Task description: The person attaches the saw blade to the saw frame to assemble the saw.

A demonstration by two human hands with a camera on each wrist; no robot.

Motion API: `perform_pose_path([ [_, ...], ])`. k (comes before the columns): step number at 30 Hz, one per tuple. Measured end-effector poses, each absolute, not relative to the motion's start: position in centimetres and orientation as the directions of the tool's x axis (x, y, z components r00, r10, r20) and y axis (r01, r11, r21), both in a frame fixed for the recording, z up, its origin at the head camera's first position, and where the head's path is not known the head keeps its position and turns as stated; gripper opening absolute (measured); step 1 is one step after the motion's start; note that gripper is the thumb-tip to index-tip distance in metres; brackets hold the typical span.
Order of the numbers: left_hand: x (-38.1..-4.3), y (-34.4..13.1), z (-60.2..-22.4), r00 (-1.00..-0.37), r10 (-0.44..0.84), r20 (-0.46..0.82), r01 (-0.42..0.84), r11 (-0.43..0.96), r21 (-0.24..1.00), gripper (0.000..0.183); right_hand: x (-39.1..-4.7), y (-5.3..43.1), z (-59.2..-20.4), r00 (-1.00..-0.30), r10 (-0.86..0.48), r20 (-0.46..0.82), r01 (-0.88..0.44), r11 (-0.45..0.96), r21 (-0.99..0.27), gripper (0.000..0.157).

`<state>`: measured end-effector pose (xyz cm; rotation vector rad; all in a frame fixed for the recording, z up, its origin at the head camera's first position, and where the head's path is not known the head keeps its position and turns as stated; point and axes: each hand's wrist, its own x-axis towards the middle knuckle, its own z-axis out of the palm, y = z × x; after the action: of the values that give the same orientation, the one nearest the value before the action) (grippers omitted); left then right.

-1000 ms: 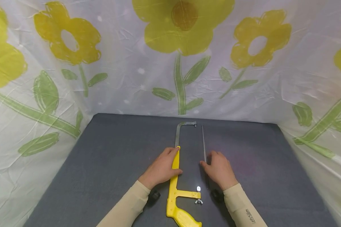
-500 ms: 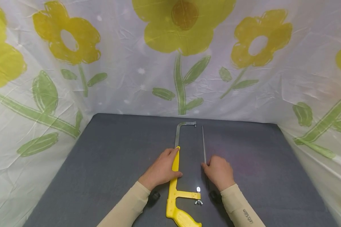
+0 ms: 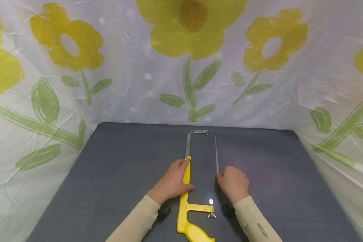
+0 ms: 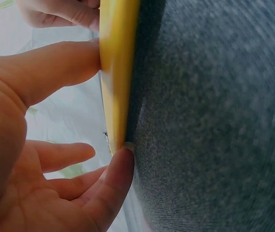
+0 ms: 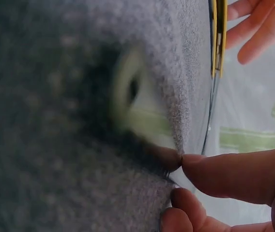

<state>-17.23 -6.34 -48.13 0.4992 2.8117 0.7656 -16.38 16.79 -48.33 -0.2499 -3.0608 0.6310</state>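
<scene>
A yellow hacksaw frame [image 3: 184, 198] lies on the grey cloth, its metal front arm [image 3: 188, 144] pointing to the far side. My left hand [image 3: 170, 179] holds its upper yellow part, thumb across it and index fingertip by its end. In the left wrist view, thumb and a finger touch the yellow bar [image 4: 115, 63]. To the right, my right hand [image 3: 233, 183] pinches a thin hacksaw blade [image 3: 216, 154] between thumb and curled fingers. The right wrist view shows the blade's blurred end [image 5: 123, 92] with a hole. Part of the blade is hidden by the hand.
A wing nut [image 3: 211, 215] and a pin [image 3: 211, 201] sit on the frame's lower crossarm. The grey cloth-covered table [image 3: 124, 151] meets a flower-printed curtain [image 3: 124, 84] at the back and both sides. Dark wrist devices [image 3: 164, 211] show below both wrists.
My right hand's fingers have curled in and now pinch the blade, whose far end looks narrower, seen more on edge. The left hand keeps its place on the frame.
</scene>
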Motion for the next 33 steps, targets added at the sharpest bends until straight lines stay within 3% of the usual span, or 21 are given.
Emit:
perform_pose_path([
  [19,-17.14,-6.12,-48.21,-0.929,0.358,-0.094,0.264,0.818,0.511,0.098,-16.30,16.72,-48.15,-0.986,0.149,-0.072,0.165,0.877,-0.451,0.048],
  [30,-17.24,-5.99,-48.13,-0.934,0.339,-0.112,0.240,0.830,0.504,0.101,-16.59,16.62,-48.07,-0.991,0.136,-0.003,0.121,0.870,-0.477,0.016],
  [33,-17.21,-5.88,-48.17,-0.939,0.322,-0.122,0.224,0.841,0.493,0.098,-16.65,16.74,-48.18,-0.991,0.134,-0.001,0.118,0.868,-0.483,0.015],
])
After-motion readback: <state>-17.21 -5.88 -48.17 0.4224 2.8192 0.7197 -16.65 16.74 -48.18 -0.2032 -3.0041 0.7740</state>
